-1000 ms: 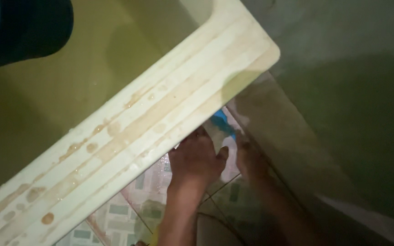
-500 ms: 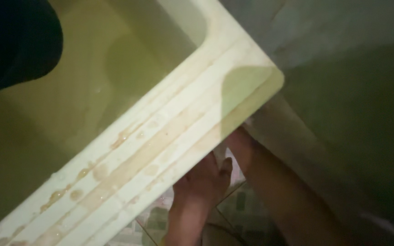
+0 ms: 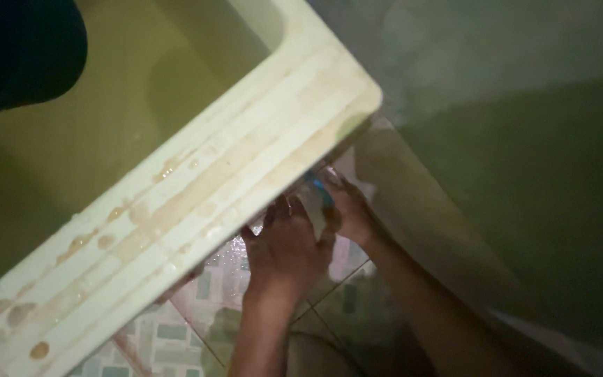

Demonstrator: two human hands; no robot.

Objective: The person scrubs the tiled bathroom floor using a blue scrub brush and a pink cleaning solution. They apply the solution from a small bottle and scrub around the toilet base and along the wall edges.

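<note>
The big pale basin (image 3: pixel 176 188) has slid left and down in your view since a moment ago; its rounded corner now sits further left, and more of the wet patterned floor tiles (image 3: pixel 176 328) shows below its rim. The basin holds murky yellowish water, and its broad ribbed rim carries brownish puddles and drops. A dark blue rounded object (image 3: pixel 15 49) sits at the top left over the water, as before.

Your hands have come back out from under the rim, where half a second ago they were mostly hidden. Your left hand (image 3: pixel 284 248) is curled around a small pale object with a blue part (image 3: pixel 317 195), pressed close under the basin's corner. Your right hand (image 3: pixel 350 209) meets it from the other side, fingers on the same object. How firmly either hand clamps it you cannot tell; the light is dim and the fingers overlap.

The greenish wall (image 3: pixel 511 139) fills the right side.
</note>
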